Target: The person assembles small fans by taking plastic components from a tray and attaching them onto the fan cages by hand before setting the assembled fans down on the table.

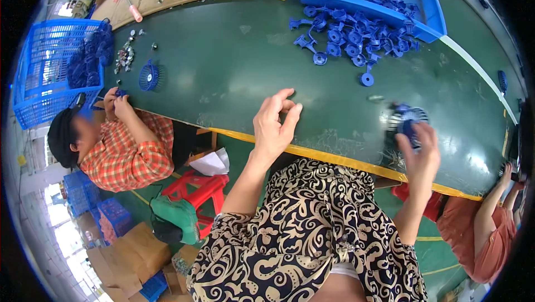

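Observation:
My left hand hovers by the table's near edge, thumb and fingers apart, with nothing in it. At the right, my right hand grips a dark blue plastic part, blurred by motion. Just beyond and around that part shows a round, ribbed, dark blue piece like a fan cover; the blur hides whether the two are joined. A small pale greenish piece lies on the table to the left of it. Farther back spreads a heap of blue plastic parts with round ends.
A blue tray of similar parts stands at the back right. At left, a co-worker in a checked shirt handles a small blue part near a blue basket, a caged blue piece and small metal parts. Another person sits at right.

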Tool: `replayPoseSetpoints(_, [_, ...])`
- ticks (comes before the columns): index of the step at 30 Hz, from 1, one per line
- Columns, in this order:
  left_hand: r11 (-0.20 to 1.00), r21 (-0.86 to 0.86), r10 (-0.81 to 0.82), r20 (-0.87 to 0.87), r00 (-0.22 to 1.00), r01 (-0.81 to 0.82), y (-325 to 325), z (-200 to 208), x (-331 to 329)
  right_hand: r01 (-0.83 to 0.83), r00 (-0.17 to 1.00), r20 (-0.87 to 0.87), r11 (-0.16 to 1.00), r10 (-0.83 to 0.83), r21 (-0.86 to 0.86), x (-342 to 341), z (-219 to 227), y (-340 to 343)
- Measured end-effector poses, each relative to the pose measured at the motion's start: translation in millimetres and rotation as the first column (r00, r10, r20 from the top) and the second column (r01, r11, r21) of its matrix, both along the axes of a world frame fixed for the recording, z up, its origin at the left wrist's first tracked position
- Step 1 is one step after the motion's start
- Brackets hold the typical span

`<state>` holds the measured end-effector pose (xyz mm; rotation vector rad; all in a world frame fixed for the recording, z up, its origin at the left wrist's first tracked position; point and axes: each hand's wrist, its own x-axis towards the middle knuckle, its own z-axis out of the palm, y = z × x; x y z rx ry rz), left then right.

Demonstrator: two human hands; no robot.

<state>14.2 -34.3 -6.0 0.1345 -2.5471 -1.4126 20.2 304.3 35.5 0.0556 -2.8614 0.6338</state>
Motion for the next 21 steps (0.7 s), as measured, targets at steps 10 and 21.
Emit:
replayPoseSetpoints(10, [0.98, -0.188, 0.025, -0.217, 0.976, -0.067, 6, -10, -4, -0.077, 0.997, -0.026, 0.98, 0.073, -0.184, -53, -4, -43])
replayPoseSetpoints(21, [0.997, 0.035, -0.064, -0.117, 0.991, 0.069, -21, -12, 2, -0.198, 0.97, -0.171, 0.969, 0.172, -0.145, -82, -43, -97])
